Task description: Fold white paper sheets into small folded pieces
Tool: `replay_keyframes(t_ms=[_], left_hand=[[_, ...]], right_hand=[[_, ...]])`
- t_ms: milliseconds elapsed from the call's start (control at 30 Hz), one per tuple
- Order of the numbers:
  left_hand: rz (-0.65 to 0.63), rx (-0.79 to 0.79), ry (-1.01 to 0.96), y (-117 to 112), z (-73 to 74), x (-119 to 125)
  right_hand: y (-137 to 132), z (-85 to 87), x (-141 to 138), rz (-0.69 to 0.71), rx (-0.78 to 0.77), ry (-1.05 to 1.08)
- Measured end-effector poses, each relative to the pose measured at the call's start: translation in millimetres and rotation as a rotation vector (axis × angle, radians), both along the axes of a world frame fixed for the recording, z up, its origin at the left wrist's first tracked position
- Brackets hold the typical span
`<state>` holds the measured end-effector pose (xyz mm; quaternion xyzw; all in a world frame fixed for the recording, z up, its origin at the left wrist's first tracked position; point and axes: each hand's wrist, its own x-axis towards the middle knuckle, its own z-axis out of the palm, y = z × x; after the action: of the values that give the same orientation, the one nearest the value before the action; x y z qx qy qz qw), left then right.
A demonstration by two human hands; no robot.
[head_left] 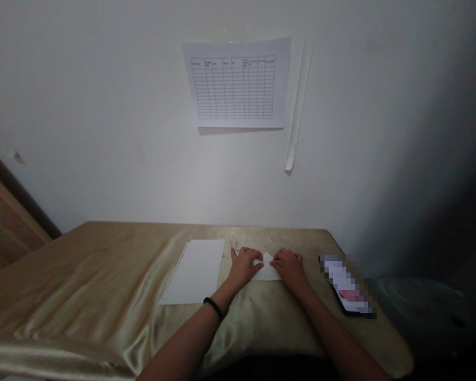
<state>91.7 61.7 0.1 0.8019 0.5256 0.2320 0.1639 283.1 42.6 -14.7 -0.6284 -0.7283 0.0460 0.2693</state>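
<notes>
Forearms (186,338) up front, left hand (244,266) and right hand (291,267) pinching paper (266,273), sheets (198,272) left of the fingers (278,256), phone (349,288) right!

Room to pass lies between right hand (291,266) and phone (346,288); wall (238,180) blocks beyond.

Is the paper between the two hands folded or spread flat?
Folded: the small paper shows a pointed top edge between the left hand and the right hand.
</notes>
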Motion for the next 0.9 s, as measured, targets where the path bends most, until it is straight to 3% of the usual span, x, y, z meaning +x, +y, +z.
replay_keyframes(t_ms=[900], left_hand=[[-0.125,0.109,0.091,1,-10.4,-3]], right_hand=[[-9,-3.3,6,-0.030,0.033,-0.026]])
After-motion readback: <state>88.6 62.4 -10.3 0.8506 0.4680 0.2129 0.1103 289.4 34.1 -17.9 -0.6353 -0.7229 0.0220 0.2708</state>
